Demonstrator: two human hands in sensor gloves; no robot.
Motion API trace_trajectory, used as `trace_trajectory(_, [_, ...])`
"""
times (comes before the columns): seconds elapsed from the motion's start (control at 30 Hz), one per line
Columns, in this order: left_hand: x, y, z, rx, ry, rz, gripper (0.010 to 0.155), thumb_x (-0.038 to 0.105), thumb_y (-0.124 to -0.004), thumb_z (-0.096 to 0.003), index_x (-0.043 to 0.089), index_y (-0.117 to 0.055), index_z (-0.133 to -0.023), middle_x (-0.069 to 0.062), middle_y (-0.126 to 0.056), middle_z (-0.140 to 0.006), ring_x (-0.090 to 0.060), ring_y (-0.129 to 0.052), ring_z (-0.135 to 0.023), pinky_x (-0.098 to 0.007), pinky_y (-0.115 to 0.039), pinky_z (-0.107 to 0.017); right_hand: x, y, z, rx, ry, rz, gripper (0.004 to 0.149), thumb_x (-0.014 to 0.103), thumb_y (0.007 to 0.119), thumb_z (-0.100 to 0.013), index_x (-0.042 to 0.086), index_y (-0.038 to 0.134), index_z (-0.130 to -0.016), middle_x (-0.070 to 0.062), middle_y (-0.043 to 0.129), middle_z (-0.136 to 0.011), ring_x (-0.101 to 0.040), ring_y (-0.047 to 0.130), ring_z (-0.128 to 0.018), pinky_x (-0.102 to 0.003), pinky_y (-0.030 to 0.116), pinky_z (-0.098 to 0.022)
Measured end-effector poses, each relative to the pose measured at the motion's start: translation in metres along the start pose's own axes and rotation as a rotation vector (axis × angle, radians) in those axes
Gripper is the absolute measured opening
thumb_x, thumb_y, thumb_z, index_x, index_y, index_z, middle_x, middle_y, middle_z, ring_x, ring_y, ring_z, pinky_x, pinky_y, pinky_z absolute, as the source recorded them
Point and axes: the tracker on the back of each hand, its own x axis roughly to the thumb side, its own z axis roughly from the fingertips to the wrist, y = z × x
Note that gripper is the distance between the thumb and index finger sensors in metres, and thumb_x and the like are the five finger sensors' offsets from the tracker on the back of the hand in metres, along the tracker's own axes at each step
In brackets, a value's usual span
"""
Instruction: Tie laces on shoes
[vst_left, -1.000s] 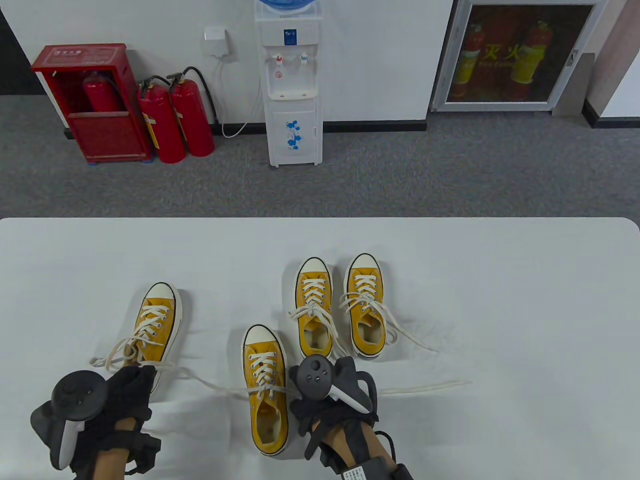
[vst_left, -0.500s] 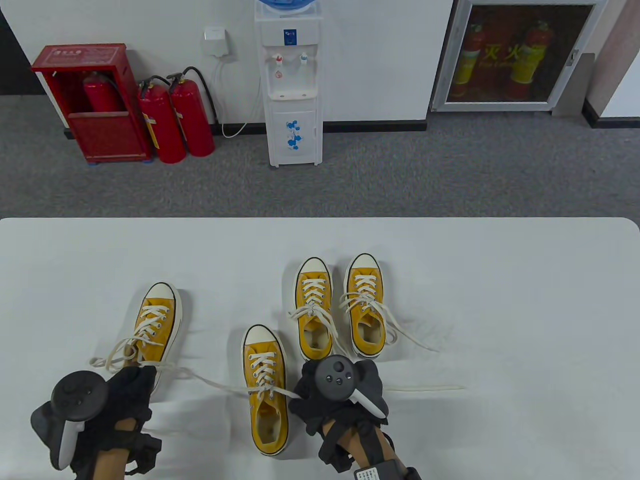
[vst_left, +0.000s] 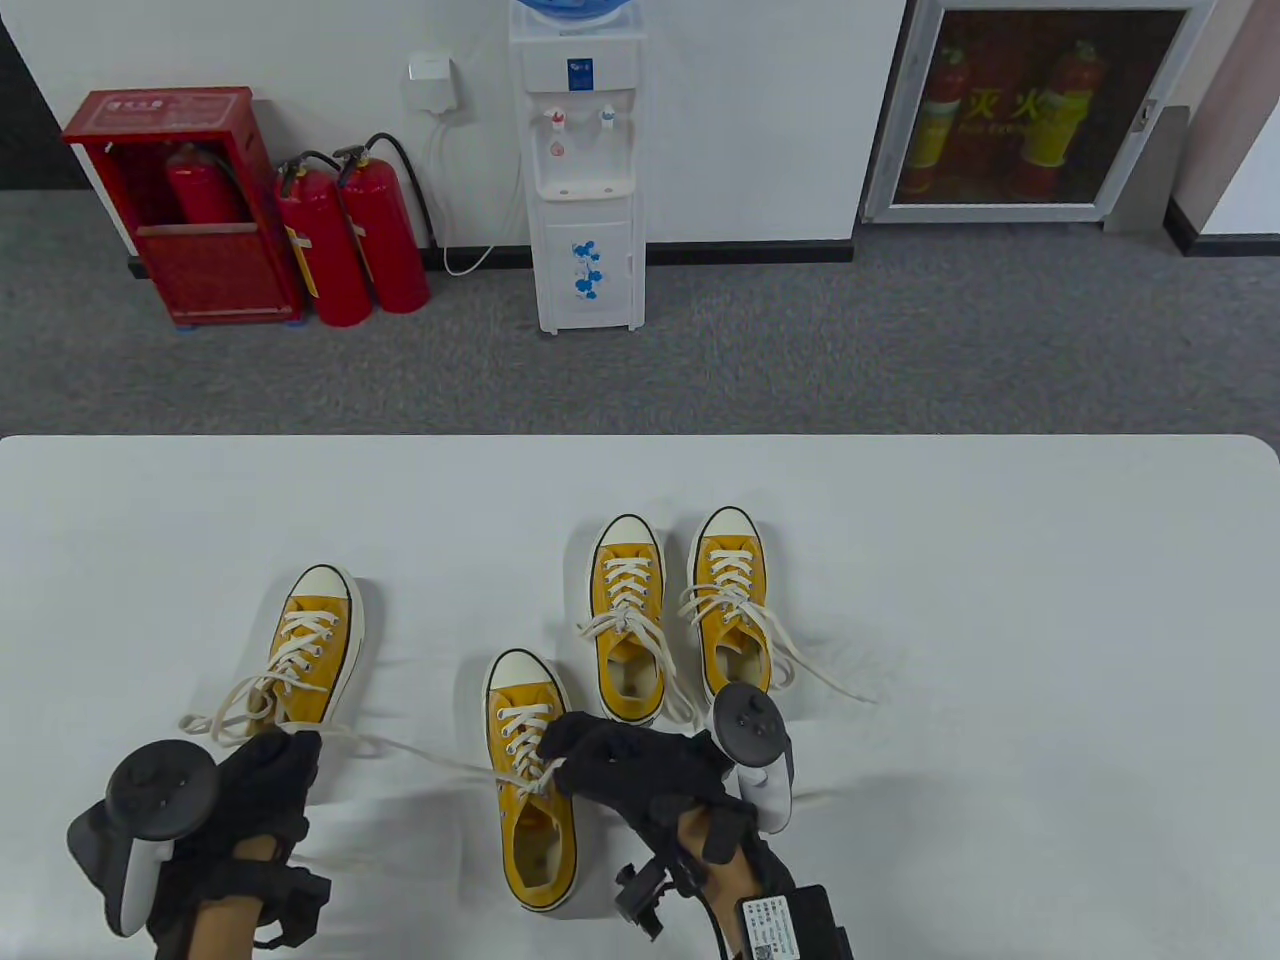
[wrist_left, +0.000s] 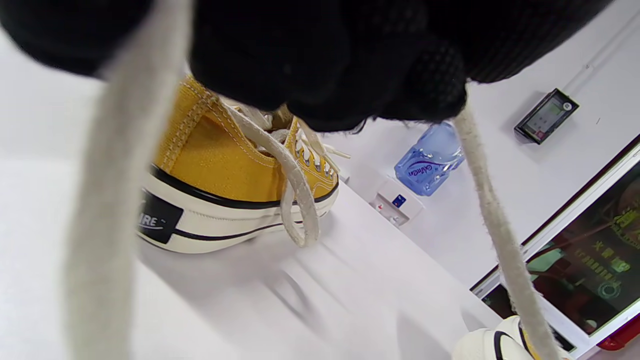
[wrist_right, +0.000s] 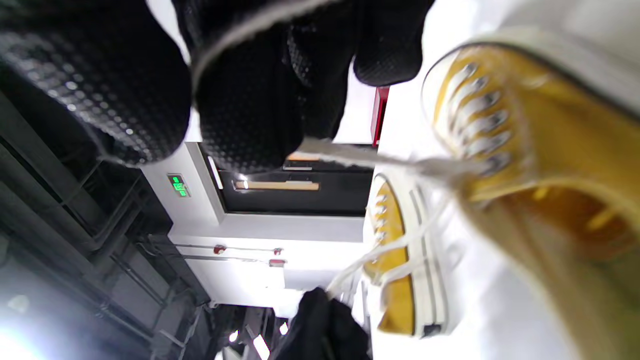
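Note:
Several yellow canvas shoes with white laces stand on the white table (vst_left: 1000, 600). The nearest shoe (vst_left: 530, 800) is untied. Its left lace (vst_left: 420, 757) stretches out to my left hand (vst_left: 290, 745), which pinches it beside the far-left shoe (vst_left: 315, 650). In the left wrist view the lace (wrist_left: 500, 235) hangs from my curled fingers (wrist_left: 350, 75). My right hand (vst_left: 560, 748) reaches over the nearest shoe's tongue and grips its right lace (wrist_right: 360, 157), which runs taut to the eyelets of the shoe (wrist_right: 550, 150).
A pair of yellow shoes (vst_left: 627, 610) (vst_left: 733, 600) stands just behind my right hand, with loose laces (vst_left: 830, 680) trailing to the right. Beyond the table's far edge are a water dispenser (vst_left: 585, 200) and red fire extinguishers (vst_left: 350, 240).
My right hand has swung left from beside the nearest shoe to over its tongue, turning over and dragging the right lace in from the table. The left hand has barely moved.

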Motion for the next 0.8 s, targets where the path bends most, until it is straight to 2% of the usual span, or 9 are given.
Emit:
trace_trajectory(0.13, [0.001, -0.002, 0.0, -0.011, -0.009, 0.018, 0.038, 0.06, -0.074, -0.0496, 0.031, -0.096, -0.062, 0.002, -0.103, -0.05, -0.019, -0.099, -0.02, -0.043, -0.091, -0.025, 0.001, 0.012, -0.011, 0.093, 0.001, -0.086, 0.047, 0.048, 0.088, -0.043, 0.013, 0.093, -0.074, -0.007, 0.079, -0.102, -0.039, 0.054, -0.109, -0.078, 0.025, -0.067])
trace_trajectory(0.23, [0.002, -0.003, 0.0, -0.029, -0.026, 0.05, 0.038, 0.06, -0.074, -0.0496, 0.031, -0.096, -0.063, 0.002, -0.103, -0.05, -0.019, -0.099, -0.021, -0.043, -0.091, -0.025, -0.001, 0.019, -0.018, 0.126, -0.015, -0.131, 0.047, 0.044, 0.087, -0.044, 0.011, 0.092, -0.077, -0.005, 0.08, -0.101, -0.04, 0.061, -0.107, -0.078, 0.025, -0.067])
trace_trajectory(0.33, [0.003, -0.003, 0.0, -0.033, -0.043, 0.081, 0.038, 0.06, -0.074, -0.0497, 0.031, -0.096, -0.063, 0.002, -0.103, -0.05, -0.019, -0.099, -0.021, -0.044, -0.091, -0.026, -0.007, 0.021, -0.021, 0.103, -0.008, -0.14, 0.044, 0.038, 0.087, -0.045, 0.013, 0.089, -0.082, -0.006, 0.077, -0.103, -0.045, 0.07, -0.102, -0.079, 0.028, -0.067])
trace_trajectory(0.4, [0.005, -0.004, 0.001, -0.036, -0.051, 0.079, 0.039, 0.06, -0.074, -0.0499, 0.031, -0.096, -0.064, 0.001, -0.103, -0.051, -0.02, -0.099, -0.022, -0.044, -0.09, -0.026, -0.007, 0.02, -0.021, 0.086, -0.006, -0.105, 0.044, 0.032, 0.086, -0.046, 0.014, 0.086, -0.085, -0.007, 0.072, -0.104, -0.04, 0.076, -0.098, -0.079, 0.03, -0.068])
trace_trajectory(0.47, [0.008, -0.004, 0.002, -0.025, -0.071, 0.088, 0.039, 0.06, -0.074, -0.0498, 0.031, -0.096, -0.064, 0.001, -0.103, -0.051, -0.02, -0.1, -0.022, -0.044, -0.091, -0.026, -0.008, 0.018, -0.02, 0.051, -0.015, -0.064, 0.047, 0.031, 0.087, -0.044, 0.018, 0.084, -0.089, -0.007, 0.07, -0.104, -0.032, 0.085, -0.089, -0.076, 0.039, -0.069])
trace_trajectory(0.63, [0.019, -0.004, 0.006, -0.059, -0.169, 0.268, 0.039, 0.059, -0.074, -0.0499, 0.031, -0.095, -0.065, 0.001, -0.103, -0.053, -0.02, -0.1, -0.023, -0.044, -0.09, -0.027, -0.007, 0.02, -0.021, 0.013, -0.001, -0.051, 0.049, 0.025, 0.086, -0.045, 0.014, 0.079, -0.092, -0.01, 0.065, -0.103, -0.026, 0.087, -0.077, -0.071, 0.049, -0.068])
trace_trajectory(0.8, [0.045, -0.001, 0.016, -0.119, -0.287, 0.439, 0.038, 0.056, -0.075, -0.0513, 0.03, -0.092, -0.073, -0.001, -0.101, -0.062, -0.021, -0.099, -0.029, -0.045, -0.089, -0.032, -0.003, 0.027, -0.023, -0.045, -0.007, 0.108, 0.052, 0.02, 0.085, -0.044, 0.01, 0.074, -0.094, -0.011, 0.06, -0.102, -0.02, 0.088, -0.065, -0.061, 0.061, -0.063])
